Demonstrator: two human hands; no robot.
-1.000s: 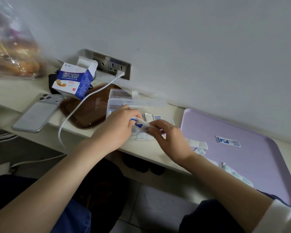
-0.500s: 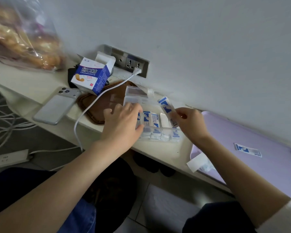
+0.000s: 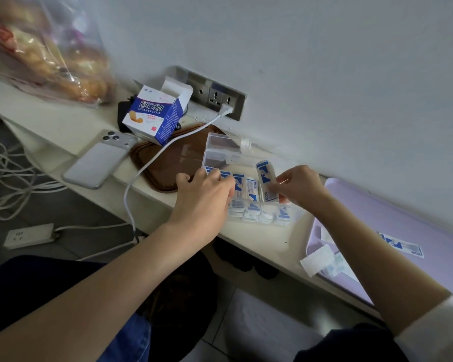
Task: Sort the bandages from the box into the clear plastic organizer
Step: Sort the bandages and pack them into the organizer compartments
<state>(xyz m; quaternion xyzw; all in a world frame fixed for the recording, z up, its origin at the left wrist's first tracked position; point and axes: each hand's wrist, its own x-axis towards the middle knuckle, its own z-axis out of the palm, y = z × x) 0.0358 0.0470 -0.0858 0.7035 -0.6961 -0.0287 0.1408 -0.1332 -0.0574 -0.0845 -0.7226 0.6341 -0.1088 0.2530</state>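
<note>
Progress, as judged: well under way, not finished. Clear plastic organizer (image 3: 218,152) on the bench (image 3: 63,118) against the far wall, lid raised; visible compartments mostly stocked with wrapped bandages (image 3: 249,190) standing on edge, near row likewise filled. Left hand (image 3: 204,199) resting on the organizer's left end, grip slack, fingers laid across the packs and closed on nothing. Right hand (image 3: 298,186) over the organizer's right end, grip pinched on one single bandage (image 3: 265,178), held upright above a right-hand compartment, not yet seated. Left to do: seat that piece; gather one loose bandage (image 3: 400,245) lying flat on the lilac tray (image 3: 416,210) to the right, plus what look like more beside a white paper slip (image 3: 315,261) at the tray's near-left corner. Bandage box (image 3: 154,113) far left of the organizer, flaps open, contents hidden, remaining stock unknown. Legible: "CHUANGKOUTIE" in white capitals on the box's blue band, under three large Chinese characters; picture of a plaster below; red stamp and fine print too small to read. Blue-and-white print on wrappers, barcode-like patches, wording unreadable. No brand readable on the phone (image 3: 100,160), face down near the box.
</note>
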